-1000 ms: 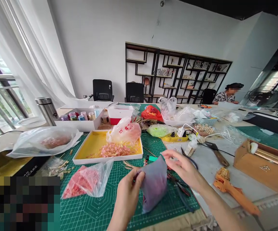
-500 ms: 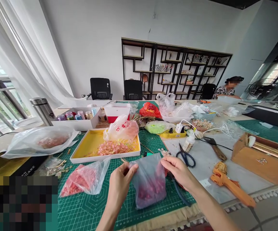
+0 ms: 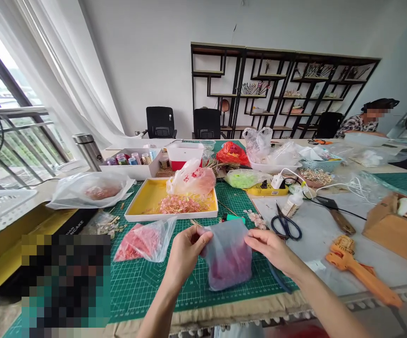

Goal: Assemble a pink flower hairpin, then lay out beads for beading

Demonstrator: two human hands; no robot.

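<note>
L hand (image 3: 185, 249) & R hand (image 3: 270, 249) pinch opp. upper sides of cloudy bag (image 3: 229, 267) w/ reddish stuff inside, over green mat (image 3: 154, 293); can't tell if base touches. Red-filled bag (image 3: 138, 244) to L. Behind: yellow tray (image 3: 145, 199) w/ pink sprigs (image 3: 182, 204). R side: scissors (image 3: 285, 219) nr bottle (image 3: 292, 204), then orange tool (image 3: 360, 272). Co-worker (image 3: 357, 124) far back R.

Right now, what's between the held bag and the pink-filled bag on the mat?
The left hand, its fingers gripping the held bag, plus some green mat; head view.
</note>
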